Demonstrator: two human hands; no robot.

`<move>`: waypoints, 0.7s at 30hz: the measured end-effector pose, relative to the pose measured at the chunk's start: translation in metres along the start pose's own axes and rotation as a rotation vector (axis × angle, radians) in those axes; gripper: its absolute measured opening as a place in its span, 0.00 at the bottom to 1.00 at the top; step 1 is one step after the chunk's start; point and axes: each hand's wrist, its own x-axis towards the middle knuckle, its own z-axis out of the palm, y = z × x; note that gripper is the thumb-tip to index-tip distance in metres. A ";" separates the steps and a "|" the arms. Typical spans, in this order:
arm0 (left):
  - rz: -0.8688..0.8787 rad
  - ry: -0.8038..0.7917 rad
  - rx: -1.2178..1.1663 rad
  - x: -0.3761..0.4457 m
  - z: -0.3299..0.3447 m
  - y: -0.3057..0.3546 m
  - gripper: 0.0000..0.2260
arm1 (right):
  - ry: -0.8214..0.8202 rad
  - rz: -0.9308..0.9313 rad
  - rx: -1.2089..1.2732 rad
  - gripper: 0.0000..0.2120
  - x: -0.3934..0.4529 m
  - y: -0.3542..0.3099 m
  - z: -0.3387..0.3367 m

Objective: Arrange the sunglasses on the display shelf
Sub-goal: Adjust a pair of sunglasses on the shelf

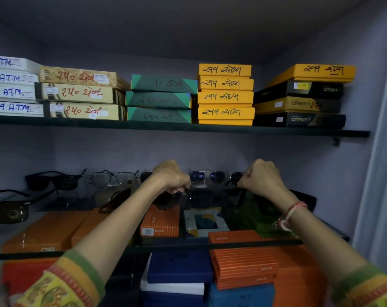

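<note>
- Both arms reach forward over the glass display shelf; each hand is curled into a loose fist with its back toward the camera.
- The left hand has its fingers closed around something dark at its underside, apparently the end of a dark pair of sunglasses that spans the gap between the two hands; the frame is dim and partly hidden.
- The right hand is closed in the same way at the other end; what its fingertips pinch cannot be made out, as they face away.
- A red and white thread band circles the right wrist.
- Just beyond the hands, between them, sits a blue-lensed pair near the back wall.
- Beyond the left hand and further left stand a clear-lensed aviator pair and then a black-framed pair.
- Well to the left of the left forearm, near the shelf's front, lies a brown-lensed pair.
- Beneath the forearms, seen through the glass, lie orange boxes and a patterned box.
- Above both hands, an upper shelf carries stacks of labelled boxes, yellow boxes standing above the gap between the hands.
</note>
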 end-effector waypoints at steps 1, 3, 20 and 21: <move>-0.001 0.002 0.000 0.001 0.002 0.000 0.10 | -0.002 -0.001 -0.008 0.10 0.000 0.001 0.000; -0.004 -0.002 0.004 0.003 0.005 0.001 0.11 | -0.018 -0.008 -0.023 0.11 -0.001 0.001 0.001; -0.008 0.018 0.011 0.001 -0.009 -0.014 0.12 | 0.137 -0.207 -0.344 0.10 -0.002 -0.022 0.018; 0.000 0.054 0.027 0.000 -0.014 -0.020 0.12 | 0.158 -0.235 -0.334 0.10 -0.003 -0.031 0.020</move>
